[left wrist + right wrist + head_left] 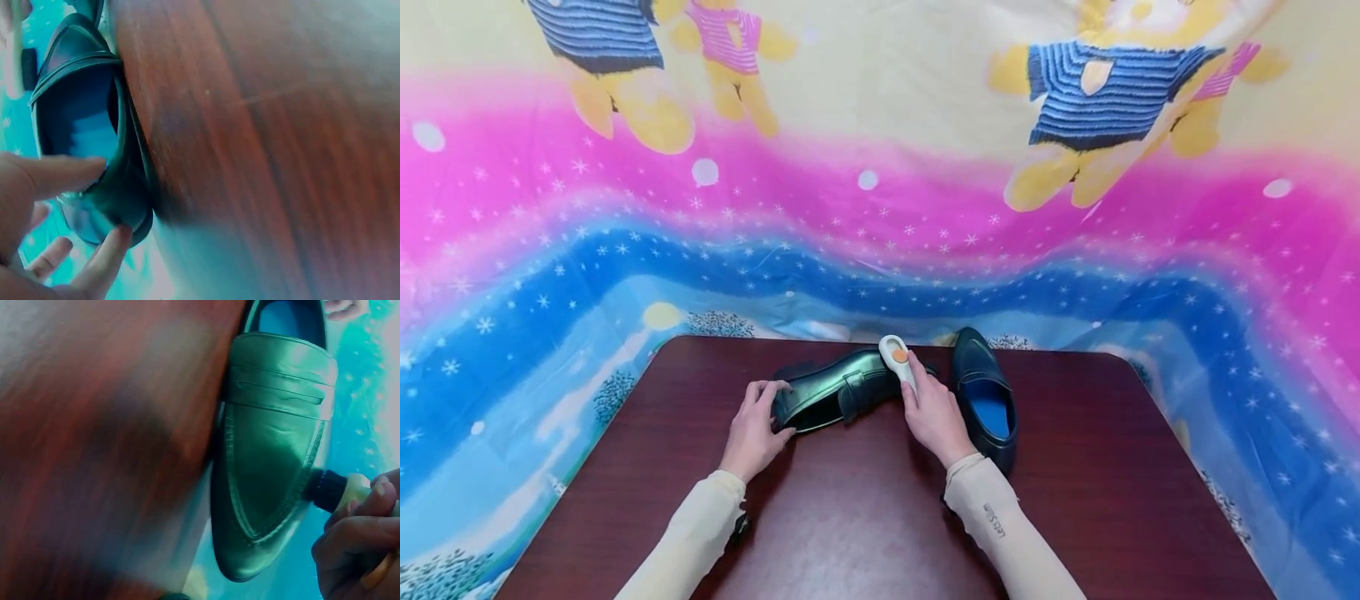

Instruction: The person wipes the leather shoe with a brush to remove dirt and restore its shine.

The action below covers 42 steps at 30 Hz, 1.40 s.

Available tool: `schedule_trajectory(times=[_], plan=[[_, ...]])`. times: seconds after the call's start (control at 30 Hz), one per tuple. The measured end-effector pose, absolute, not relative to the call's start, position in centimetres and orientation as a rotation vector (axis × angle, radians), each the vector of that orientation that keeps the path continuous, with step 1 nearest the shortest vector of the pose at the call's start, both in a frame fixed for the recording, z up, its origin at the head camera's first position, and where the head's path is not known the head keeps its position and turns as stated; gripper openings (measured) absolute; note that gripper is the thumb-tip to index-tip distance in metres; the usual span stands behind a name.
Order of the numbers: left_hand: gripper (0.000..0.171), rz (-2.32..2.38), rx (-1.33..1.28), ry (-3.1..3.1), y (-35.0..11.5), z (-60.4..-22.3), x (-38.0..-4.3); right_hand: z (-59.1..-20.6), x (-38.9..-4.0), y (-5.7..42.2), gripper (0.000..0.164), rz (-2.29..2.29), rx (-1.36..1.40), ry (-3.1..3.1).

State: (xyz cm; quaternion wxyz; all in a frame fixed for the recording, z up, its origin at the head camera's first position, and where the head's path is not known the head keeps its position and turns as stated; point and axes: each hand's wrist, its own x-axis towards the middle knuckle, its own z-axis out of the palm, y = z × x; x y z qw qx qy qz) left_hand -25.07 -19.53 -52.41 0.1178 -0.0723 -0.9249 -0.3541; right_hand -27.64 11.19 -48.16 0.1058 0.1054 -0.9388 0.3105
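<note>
A dark, glossy loafer (865,387) lies on its side near the table's far edge, toe to the right. At its heel, my left hand (754,433) holds it, with thumb and fingers to either side of the heel in the left wrist view. My right hand (936,417) grips a small shoe brush (892,352) with a pale handle and an orange spot. Dark bristles of the brush (329,490) meet the side of the loafer's toe (269,481) in the right wrist view. The loafer's strap and stitched seam show there.
Just right of my right hand stands a second loafer (976,367), upright with a blue insole and its toe pointing away. Both shoes are on a reddish-brown table (850,517). A printed cloth (880,208) with bears and snowflakes hangs behind the table.
</note>
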Motion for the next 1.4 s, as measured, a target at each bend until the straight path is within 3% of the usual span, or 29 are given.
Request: schedule_trajectory(times=[0.2,0.4,0.53,0.77,1.13,1.4], plan=[[0.066,-1.622,0.063,-2.653,-20.8,-52.1,-25.8,-48.5,-27.8,11.4,0.058,0.9,0.274,-2.761],[0.089,-1.936,0.395,-2.696,-20.3,-51.9,-26.9,-48.8,-27.9,11.1,0.057,0.903,0.265,-2.781],[0.102,-1.922,0.42,-2.693,-18.9,-51.9,-27.6,-48.9,-28.0,11.1,0.056,0.897,0.23,-2.763],[0.08,-2.035,0.465,-2.531,-17.9,-52.0,-28.0,-48.9,-28.0,10.8,0.057,0.901,0.217,-2.74],[0.076,-2.107,0.414,-2.434,-16.8,-51.9,-27.7,-49.2,-27.3,10.3,0.058,0.941,0.246,-2.714],[0.085,-2.38,0.372,-2.259,-15.6,-51.4,-27.6,-48.9,-26.4,9.1,0.055,0.976,0.362,-2.599]])
